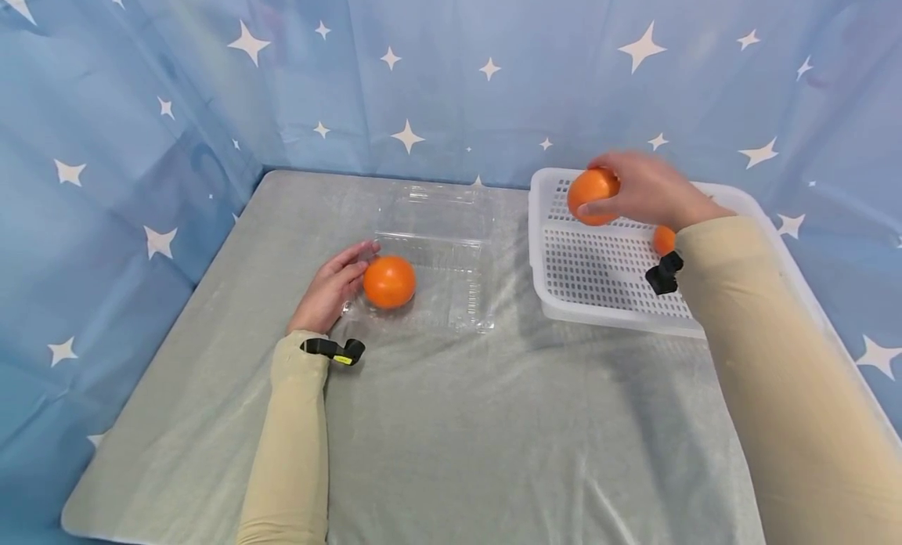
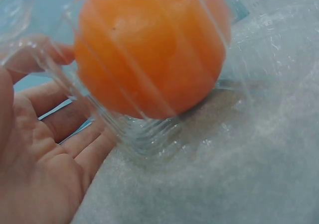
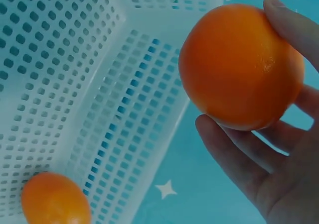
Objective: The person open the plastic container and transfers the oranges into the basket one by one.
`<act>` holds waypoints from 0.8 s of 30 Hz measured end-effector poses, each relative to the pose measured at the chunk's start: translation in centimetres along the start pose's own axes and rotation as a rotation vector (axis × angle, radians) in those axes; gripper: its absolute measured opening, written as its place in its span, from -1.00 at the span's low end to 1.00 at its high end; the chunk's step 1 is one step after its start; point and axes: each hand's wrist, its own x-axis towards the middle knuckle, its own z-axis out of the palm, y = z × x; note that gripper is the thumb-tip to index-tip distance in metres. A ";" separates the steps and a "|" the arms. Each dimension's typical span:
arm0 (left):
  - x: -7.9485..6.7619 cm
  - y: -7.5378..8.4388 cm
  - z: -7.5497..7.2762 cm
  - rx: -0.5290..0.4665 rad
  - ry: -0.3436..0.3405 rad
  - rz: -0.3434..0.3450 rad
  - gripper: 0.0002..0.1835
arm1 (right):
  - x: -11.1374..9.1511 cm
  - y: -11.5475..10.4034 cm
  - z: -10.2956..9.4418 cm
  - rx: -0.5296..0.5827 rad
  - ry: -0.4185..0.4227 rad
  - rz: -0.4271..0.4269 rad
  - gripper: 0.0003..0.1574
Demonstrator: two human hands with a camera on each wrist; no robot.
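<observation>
The right hand [image 1: 648, 189] is curling its fingers and thumb around a smooth, glossy orange [image 1: 593, 194], holding it above the white plastic basket [image 1: 592, 272] at the upper right of the head view. The step in hand seems to be carrying this fruit; the next move probably calls for a secure grip while clearing the rim.

Left of centre, the left hand [image 1: 331, 290] is resting loosely extended fingers against the thin, ribbed wall of a clear plastic clamshell [image 1: 444, 290], which is lying open on soft grey cloth [image 1: 458, 435]. A second orange [image 1: 390, 283] is sitting inside, near those fingers. A third orange [image 1: 663, 240] is lying in the perforated basket, partly hidden by the right sleeve [image 1: 761, 318].
</observation>
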 end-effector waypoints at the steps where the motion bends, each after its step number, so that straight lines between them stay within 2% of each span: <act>1: 0.0 0.0 0.0 0.000 0.001 -0.002 -0.52 | 0.1 0.2 0.1 0.004 -0.008 0.004 -0.10; 10: 0.1 0.0 0.0 0.002 0.000 0.001 -0.51 | 0.3 1.1 0.7 0.042 -0.090 0.081 -0.02; 19: 0.1 0.0 0.0 0.013 0.008 -0.015 -0.50 | -0.1 2.4 1.4 0.101 -0.259 0.200 0.06; 24: 0.0 0.1 0.0 0.009 0.009 -0.020 -0.50 | -0.3 3.2 1.9 0.098 -0.262 0.203 0.01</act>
